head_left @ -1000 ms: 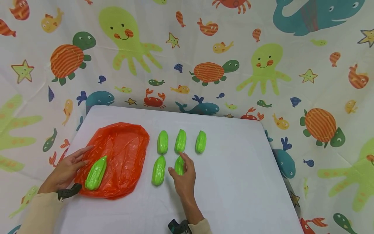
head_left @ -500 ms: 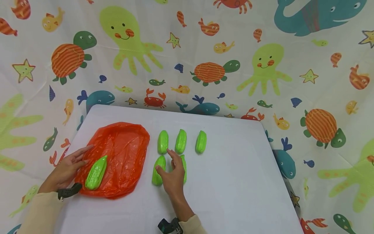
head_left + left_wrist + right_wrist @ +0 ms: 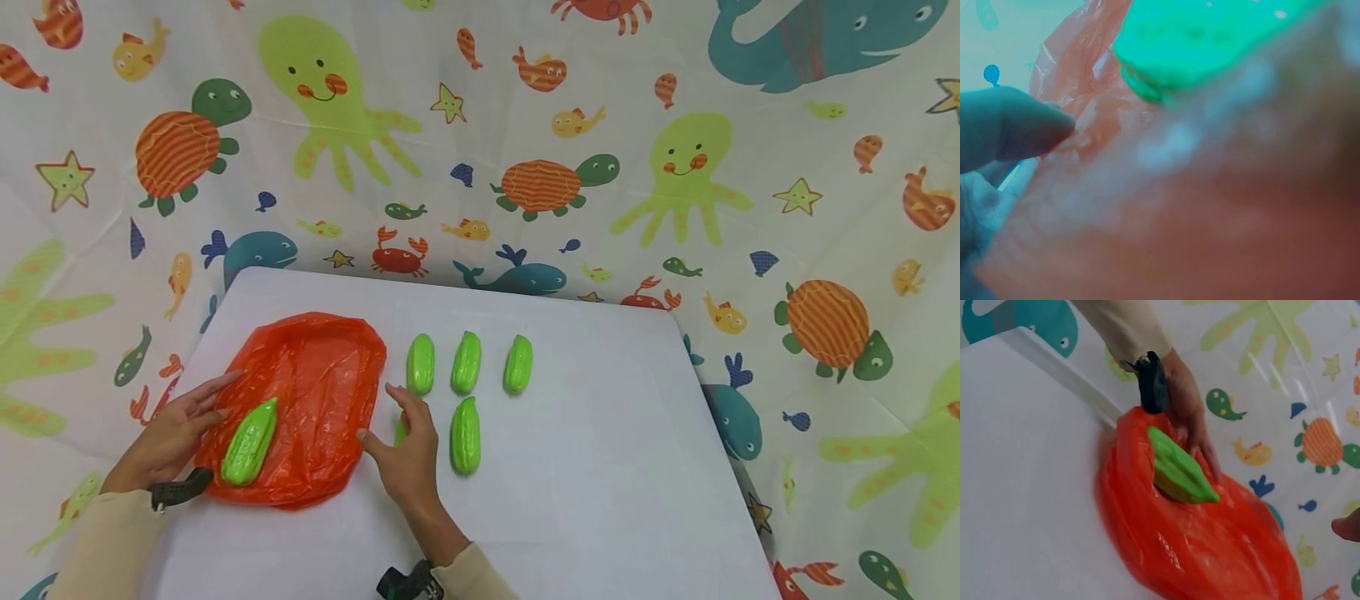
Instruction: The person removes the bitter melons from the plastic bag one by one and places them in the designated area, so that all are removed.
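In the head view my right hand (image 3: 408, 454), thumb and index finger spread apart, is over a ridged green toy vegetable (image 3: 400, 432) and hides most of it. My left hand (image 3: 171, 437) rests on the left edge of an open red plastic bag (image 3: 322, 392), fingers extended. Inside the bag lies another green toy vegetable (image 3: 250, 442), close to the left thumb. The right wrist view shows that same vegetable (image 3: 1179, 469) in the bag's mouth, with the left hand (image 3: 1188, 403) beside it. Blurred red plastic (image 3: 1210, 237) fills much of the left wrist view.
Three green vegetables stand in a back row, one of them (image 3: 518, 365) at its right end. Another vegetable (image 3: 466, 436) lies right of my right hand. All are on a white table (image 3: 600, 467), before a backdrop (image 3: 480, 125) printed with sea animals.
My right hand has moved left from the front-right vegetable to the front-left one, fingers still spread. The front-right vegetable is uncovered. The left hand and bag keep their place.
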`<state>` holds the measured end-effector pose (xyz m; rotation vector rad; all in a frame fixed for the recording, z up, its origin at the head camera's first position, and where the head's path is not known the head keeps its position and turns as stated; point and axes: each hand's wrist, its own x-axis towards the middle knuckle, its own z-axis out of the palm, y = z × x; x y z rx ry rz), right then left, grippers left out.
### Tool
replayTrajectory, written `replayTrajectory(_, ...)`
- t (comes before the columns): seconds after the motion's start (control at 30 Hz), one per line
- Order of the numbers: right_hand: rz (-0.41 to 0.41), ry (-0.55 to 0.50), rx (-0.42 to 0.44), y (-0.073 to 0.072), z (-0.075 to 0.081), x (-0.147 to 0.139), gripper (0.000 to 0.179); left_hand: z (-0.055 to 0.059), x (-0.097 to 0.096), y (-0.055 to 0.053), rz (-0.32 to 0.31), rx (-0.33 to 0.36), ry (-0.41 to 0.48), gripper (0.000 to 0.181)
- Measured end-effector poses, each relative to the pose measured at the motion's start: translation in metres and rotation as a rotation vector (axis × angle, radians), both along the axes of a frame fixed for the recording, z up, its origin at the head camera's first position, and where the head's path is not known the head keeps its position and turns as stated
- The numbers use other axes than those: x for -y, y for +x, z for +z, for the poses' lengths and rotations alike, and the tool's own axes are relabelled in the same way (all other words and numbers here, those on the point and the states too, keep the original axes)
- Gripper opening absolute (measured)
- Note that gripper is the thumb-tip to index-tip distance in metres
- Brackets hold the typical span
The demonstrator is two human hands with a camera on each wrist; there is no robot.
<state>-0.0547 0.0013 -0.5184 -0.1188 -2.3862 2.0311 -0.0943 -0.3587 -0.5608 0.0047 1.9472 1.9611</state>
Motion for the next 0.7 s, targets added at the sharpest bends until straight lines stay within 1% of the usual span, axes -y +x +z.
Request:
replayTrajectory(0.17, 0.035, -0.005, 0.003, 0.001, 0.0, 0.015, 0.066, 0.001, 0.0, -0.001, 0.005, 0.007, -0.04, 0.066)
replayTrajectory(0.27, 0.05, -0.012, 0.012, 0.001, -0.002, 0.023, 0.065, 0.002, -0.001, -0.001, 0.005, 0.004, -0.047, 0.066)
replayTrajectory(0.43, 0.087, -0.037, 0.01, 0.0, -0.001, 0.035, 0.065, 0.003, -0.002, 0.001, 0.0, -0.009, -0.01, 0.066)
replayTrajectory(0.5, 0.101, -0.031, 0.009, 0.001, 0.0, 0.038, 0.065, 0.003, -0.002, 0.001, 0.0, -0.011, -0.003, 0.066)
replayTrajectory(0.7, 0.137, 0.0, 0.023, 0.003, 0.0, 0.051, 0.064, 0.0, 0.0, 0.0, 0.007, 0.011, 0.023, 0.066)
